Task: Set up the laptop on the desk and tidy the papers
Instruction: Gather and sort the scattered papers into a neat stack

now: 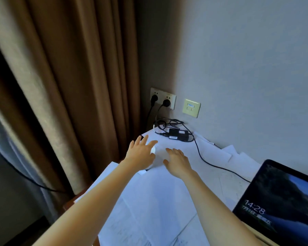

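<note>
Loose white papers (158,197) cover the desk in overlapping sheets, from the near edge to the wall corner. My left hand (140,153) hovers over them near the far left corner, fingers spread, above a small white round thing (153,150) partly hidden under it. Just to the right, my right hand (177,161) lies flat with fingers apart on the sheets. The laptop (281,197) stands open at the lower right, its screen lit with a lock screen reading 14:28. Neither hand holds anything.
A black power adapter (178,135) with tangled cable lies on the papers by the wall; its cord (219,166) runs to the laptop. Two plugs sit in a wall socket (163,100), a network plate (192,108) beside it. Brown curtains (69,86) hang at the left.
</note>
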### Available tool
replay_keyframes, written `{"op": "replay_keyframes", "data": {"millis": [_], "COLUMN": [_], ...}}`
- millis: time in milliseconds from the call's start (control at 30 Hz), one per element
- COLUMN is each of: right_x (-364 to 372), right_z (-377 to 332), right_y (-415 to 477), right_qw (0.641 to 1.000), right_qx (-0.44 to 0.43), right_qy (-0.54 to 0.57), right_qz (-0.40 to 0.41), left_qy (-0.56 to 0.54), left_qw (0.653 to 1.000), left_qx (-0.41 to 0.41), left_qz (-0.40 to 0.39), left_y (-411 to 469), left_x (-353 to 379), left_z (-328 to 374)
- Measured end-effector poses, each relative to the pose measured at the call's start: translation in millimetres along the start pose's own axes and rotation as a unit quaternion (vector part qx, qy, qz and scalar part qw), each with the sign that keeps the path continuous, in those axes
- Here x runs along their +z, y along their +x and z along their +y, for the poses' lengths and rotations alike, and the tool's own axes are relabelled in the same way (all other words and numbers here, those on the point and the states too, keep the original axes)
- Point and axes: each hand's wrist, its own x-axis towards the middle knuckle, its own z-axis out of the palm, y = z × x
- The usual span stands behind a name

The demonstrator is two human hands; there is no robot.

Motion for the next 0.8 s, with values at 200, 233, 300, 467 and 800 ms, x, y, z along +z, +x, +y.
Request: {"op": "replay_keyframes", "data": {"millis": [200, 233, 300, 467, 800], "right_x": [54, 62, 74, 85, 99], "right_z": [-2, -2, -1, -9, -44], "right_y": [6, 7, 7, -9, -93], "right_qw": [0.999, 0.999, 0.999, 0.998, 0.996], "right_qx": [0.006, 0.005, 0.0, -0.01, -0.072], "right_qy": [0.038, 0.041, 0.045, 0.017, 0.054], "right_qz": [0.016, 0.017, 0.024, 0.054, 0.029], "left_qy": [-0.034, -0.035, -0.046, -0.055, -0.045], "left_qw": [0.998, 0.998, 0.996, 0.988, 0.995], "left_qx": [-0.027, -0.029, -0.03, -0.021, -0.053], "left_qz": [0.047, 0.05, 0.07, 0.142, 0.065], "left_y": [-18, -20, -25, -46, -111], "left_x": [57, 66, 79, 89, 119], "left_z": [-38, -43, -52, -61, -57]}}
